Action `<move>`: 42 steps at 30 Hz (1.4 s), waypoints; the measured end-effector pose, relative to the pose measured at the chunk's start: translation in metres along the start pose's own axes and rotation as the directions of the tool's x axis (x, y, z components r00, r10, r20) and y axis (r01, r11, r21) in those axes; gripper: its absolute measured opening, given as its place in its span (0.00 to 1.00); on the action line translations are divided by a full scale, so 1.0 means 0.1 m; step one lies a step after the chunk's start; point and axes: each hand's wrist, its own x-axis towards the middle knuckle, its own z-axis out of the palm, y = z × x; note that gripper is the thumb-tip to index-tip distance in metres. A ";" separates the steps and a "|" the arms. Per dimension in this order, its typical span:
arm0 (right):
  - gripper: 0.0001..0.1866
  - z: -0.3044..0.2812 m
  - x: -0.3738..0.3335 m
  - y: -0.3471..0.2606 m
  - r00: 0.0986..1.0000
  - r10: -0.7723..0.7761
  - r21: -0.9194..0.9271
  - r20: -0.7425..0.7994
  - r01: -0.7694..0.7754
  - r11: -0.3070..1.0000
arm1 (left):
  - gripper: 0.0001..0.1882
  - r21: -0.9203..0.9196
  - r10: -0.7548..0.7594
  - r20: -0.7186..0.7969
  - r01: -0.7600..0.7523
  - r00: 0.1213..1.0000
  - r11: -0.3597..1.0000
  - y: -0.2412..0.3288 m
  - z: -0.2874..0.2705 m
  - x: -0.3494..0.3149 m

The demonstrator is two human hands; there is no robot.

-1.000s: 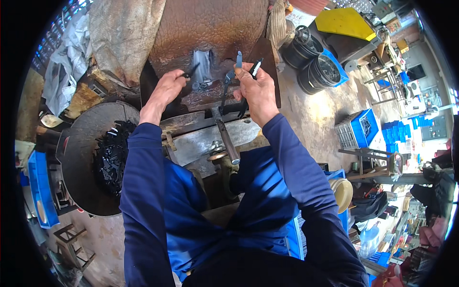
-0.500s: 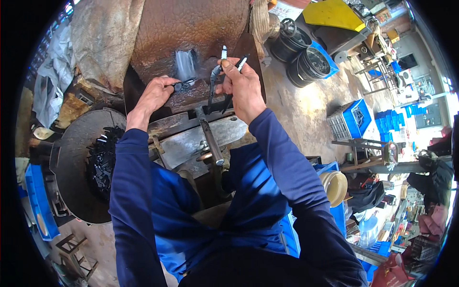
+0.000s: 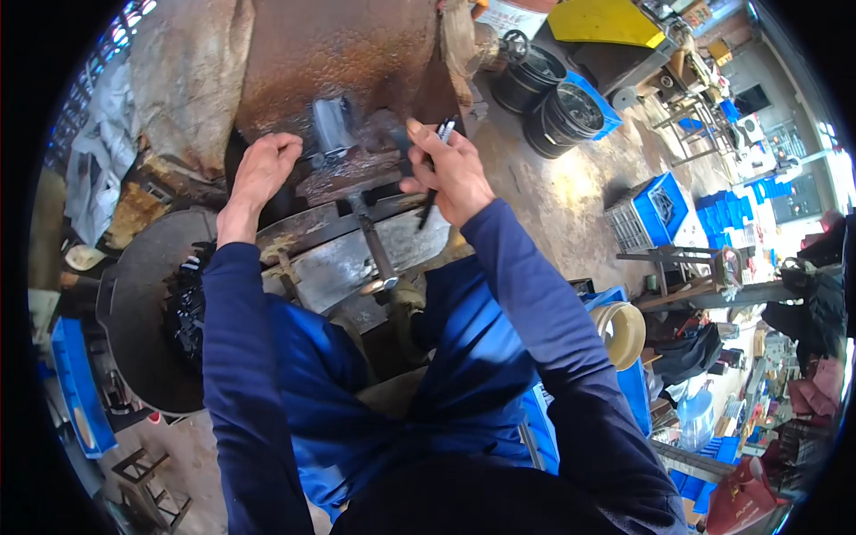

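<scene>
My right hand (image 3: 453, 178) is closed around a slim dark piece (image 3: 427, 210) with a bright ribbed end (image 3: 445, 130) sticking up past the fingers. Its thumb and forefinger reach toward the grinding spot. My left hand (image 3: 260, 176) is at the left of the machine, fingers curled together; anything inside them is hidden. Between the hands, a pale, wet-looking wheel face (image 3: 333, 125) shows through a slot in the brown, crusted machine housing (image 3: 339, 49). Below the slot is a wet rusty ledge (image 3: 348, 178), with a metal bar (image 3: 374, 241) running from it toward me.
A large round pan (image 3: 147, 334) with black pieces (image 3: 185, 312) stands at my left. Black drums (image 3: 562, 120) and a blue crate (image 3: 664, 209) are to the right. A cream bucket (image 3: 621, 334) stands near my right forearm. A stained cloth (image 3: 192, 76) hangs beside the housing.
My left hand has moved left, away from the wheel; the dark piece it held there no longer shows. Of two bright-ended pieces at my right hand, one is now visible. The view has shifted slightly.
</scene>
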 end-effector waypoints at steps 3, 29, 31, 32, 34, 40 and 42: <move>0.10 -0.06 -0.16 0.08 0.988 -0.055 -0.317 0.144 0.099 0.943 | 0.17 0.029 -0.040 -0.045 0.041 0.998 0.999 -0.04 -0.06 -0.06; 0.19 0.71 0.32 0.07 0.833 -0.497 -0.503 0.240 0.545 0.671 | 0.19 -0.234 -0.363 -0.483 0.282 0.797 0.931 0.37 0.04 0.03; 0.21 0.85 0.56 -0.03 0.848 -0.506 -0.559 0.157 0.498 0.663 | 0.19 -0.232 -0.362 -0.508 0.281 0.781 0.931 0.32 0.04 0.01; 0.21 0.87 0.70 -0.07 0.851 -0.499 -0.556 0.163 0.498 0.666 | 0.19 -0.237 -0.349 -0.527 0.260 0.775 0.936 0.31 0.05 0.02; 0.21 0.90 0.99 -0.14 0.843 -0.515 -0.577 0.154 0.500 0.646 | 0.19 -0.237 -0.341 -0.551 0.249 0.762 0.939 0.29 0.05 0.03; 0.21 1.02 1.48 -0.20 0.852 -0.504 -0.520 0.143 0.498 0.694 | 0.17 -0.330 -0.357 -0.516 0.203 0.779 0.922 0.31 0.11 0.08; 0.21 1.01 1.60 -0.24 0.855 -0.504 -0.492 0.127 0.495 0.716 | 0.16 -0.348 -0.360 -0.503 0.197 0.786 0.917 0.35 0.15 0.11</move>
